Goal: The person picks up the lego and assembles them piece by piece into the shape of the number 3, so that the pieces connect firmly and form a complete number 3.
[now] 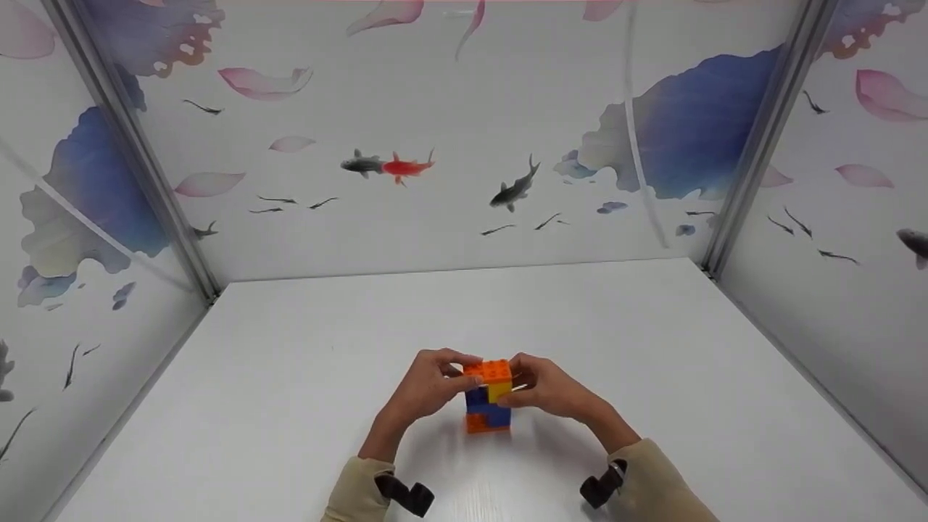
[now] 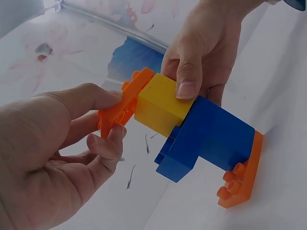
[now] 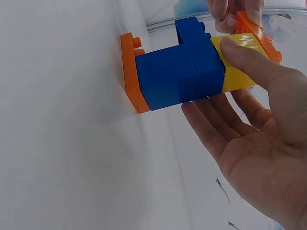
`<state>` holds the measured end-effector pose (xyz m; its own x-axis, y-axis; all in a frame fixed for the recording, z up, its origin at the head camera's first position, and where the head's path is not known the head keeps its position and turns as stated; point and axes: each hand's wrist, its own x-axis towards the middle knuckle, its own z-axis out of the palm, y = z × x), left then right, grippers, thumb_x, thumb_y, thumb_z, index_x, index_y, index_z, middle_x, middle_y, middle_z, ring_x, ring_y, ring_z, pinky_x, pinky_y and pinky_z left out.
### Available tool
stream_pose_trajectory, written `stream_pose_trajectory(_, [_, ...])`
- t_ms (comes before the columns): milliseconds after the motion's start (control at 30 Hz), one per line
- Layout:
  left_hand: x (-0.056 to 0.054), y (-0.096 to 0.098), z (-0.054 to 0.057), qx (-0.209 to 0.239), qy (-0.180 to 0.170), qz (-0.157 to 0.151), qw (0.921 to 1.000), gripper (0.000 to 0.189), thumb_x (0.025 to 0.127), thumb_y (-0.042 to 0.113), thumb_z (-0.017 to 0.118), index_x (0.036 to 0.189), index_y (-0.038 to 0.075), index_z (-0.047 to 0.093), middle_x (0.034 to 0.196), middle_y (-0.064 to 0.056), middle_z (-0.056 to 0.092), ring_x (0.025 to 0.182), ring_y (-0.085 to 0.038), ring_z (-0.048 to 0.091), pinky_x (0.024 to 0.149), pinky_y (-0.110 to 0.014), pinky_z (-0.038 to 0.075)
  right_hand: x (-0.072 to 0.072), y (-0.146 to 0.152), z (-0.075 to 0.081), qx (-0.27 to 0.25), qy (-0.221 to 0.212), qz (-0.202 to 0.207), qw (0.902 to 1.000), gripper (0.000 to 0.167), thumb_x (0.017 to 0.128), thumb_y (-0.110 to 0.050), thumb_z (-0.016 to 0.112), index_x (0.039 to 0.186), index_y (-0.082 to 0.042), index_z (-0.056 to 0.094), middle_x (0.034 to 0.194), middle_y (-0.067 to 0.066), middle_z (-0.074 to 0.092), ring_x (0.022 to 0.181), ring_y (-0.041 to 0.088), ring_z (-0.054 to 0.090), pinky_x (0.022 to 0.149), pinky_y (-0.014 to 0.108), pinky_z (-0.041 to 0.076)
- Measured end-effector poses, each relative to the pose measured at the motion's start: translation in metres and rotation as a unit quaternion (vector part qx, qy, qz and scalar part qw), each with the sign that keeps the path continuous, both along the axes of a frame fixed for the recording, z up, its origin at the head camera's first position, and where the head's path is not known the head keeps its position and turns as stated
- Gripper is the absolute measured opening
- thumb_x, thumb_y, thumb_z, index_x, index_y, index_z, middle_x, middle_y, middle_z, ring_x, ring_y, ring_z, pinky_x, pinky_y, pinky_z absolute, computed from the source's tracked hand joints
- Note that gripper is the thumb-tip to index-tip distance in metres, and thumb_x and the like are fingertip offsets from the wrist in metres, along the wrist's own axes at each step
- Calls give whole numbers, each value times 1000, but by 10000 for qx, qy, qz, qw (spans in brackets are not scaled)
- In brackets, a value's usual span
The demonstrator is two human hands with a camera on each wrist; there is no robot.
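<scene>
A small stack of building bricks stands upright on the table. My left hand [image 1: 429, 386] pinches the thin orange top brick [image 2: 125, 103] between thumb and fingers. My right hand [image 3: 276, 124] grips the yellow brick [image 2: 160, 103] just under it, thumb on one face and fingers on the far side. Below the yellow brick sits a longer blue brick [image 2: 184, 141] that juts out to one side, its studs showing. Beneath that comes another blue brick [image 3: 168, 76]. A thin orange bottom brick [image 3: 132, 76] carries the stack, with several of its studs uncovered.
The white table [image 1: 304, 333] is enclosed by printed panels, a back wall [image 1: 435, 232] and two side walls, with metal posts [image 1: 138, 159] at the corners. Black straps [image 1: 406, 494] with small devices sit on both wrists.
</scene>
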<state>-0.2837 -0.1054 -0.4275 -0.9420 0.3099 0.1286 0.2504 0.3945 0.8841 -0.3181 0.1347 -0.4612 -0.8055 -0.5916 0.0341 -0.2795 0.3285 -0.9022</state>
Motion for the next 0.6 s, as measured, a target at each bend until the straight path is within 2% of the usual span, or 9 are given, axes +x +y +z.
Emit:
stream_pose_trajectory(100, [-1, -1, 0, 57, -110, 19, 9999, 28, 91, 23, 72, 117, 13, 76, 121, -11, 70, 80, -24, 63, 66, -29, 54, -1, 0, 0, -45, 9, 53, 10000, 38, 90, -22, 76, 121, -7, 59, 124, 11, 66, 115, 28, 65, 101, 40, 55])
stream_pose_trajectory(233, [-1, -1, 2, 112, -50, -45, 9999, 28, 90, 19, 72, 117, 12, 76, 119, -11, 70, 85, -19, 67, 76, -32, 60, -2, 0, 0, -34, 33, 79, 10000, 37, 90, -21, 75, 120, -8, 60, 123, 10, 66, 115, 27, 65, 100, 38, 56])
stream_pose_trajectory(333, [-1, 0, 3, 126, 43, -138, 9998, 28, 90, 18, 73, 117, 11, 76, 116, -11, 69, 94, -21, 69, 86, -38, 61, -3, 1, 1, 40, 92, 52, 9999, 37, 89, -23, 76, 120, -9, 60, 122, 10, 66, 114, 26, 66, 99, 37, 56])
stream_pose_trajectory(467, [0, 0, 4, 81, -2, -107, 9999, 28, 90, 18, 73, 117, 11, 76, 115, -11, 70, 94, -22, 69, 87, -39, 61, -2, 0, 0, 73, 89, 33, 9999, 38, 89, -24, 76, 120, -9, 60, 123, 10, 66, 115, 27, 65, 99, 36, 56])
stream_pose_trajectory(600, [0, 1, 3, 20, -208, 117, 9997, 28, 88, 20, 75, 115, 13, 77, 120, -11, 71, 90, -19, 68, 83, -35, 59, -2, 0, -2, 90, 62, 29, 9999, 39, 89, -25, 76, 121, -9, 59, 124, 10, 66, 116, 28, 65, 99, 36, 56])
